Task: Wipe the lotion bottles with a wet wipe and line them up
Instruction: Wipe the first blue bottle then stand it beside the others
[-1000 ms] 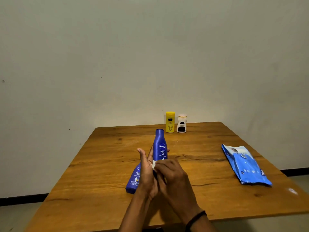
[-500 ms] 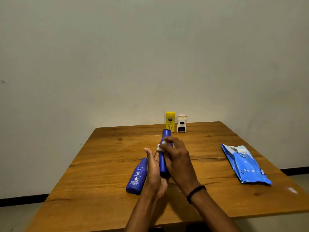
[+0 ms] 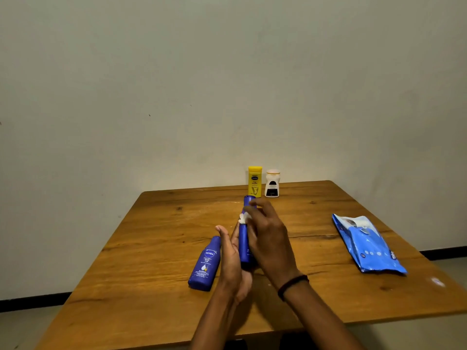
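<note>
Over the worktop (image 3: 164, 248), your blue Nivea bottle (image 3: 243, 246) runs lengthwise away from you, cap toward the yellow bottle (image 3: 254, 181) at the far edge (the second Nivea bottle (image 3: 205, 265) lies flat just left). Your left hand (image 3: 231, 261) cradles its base on straight fingers. Your right hand (image 3: 267, 238), nearer the cap, curls over the neck and presses the wet wipe (image 3: 243, 218) there. Stroke along that axis, I'd say.

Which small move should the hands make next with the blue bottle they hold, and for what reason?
Probably slide the right hand with the wet wipe down the held blue bottle toward its base. The wipe sits near the neck, most of the body lies below it, and the left hand supports the bottom.
</note>
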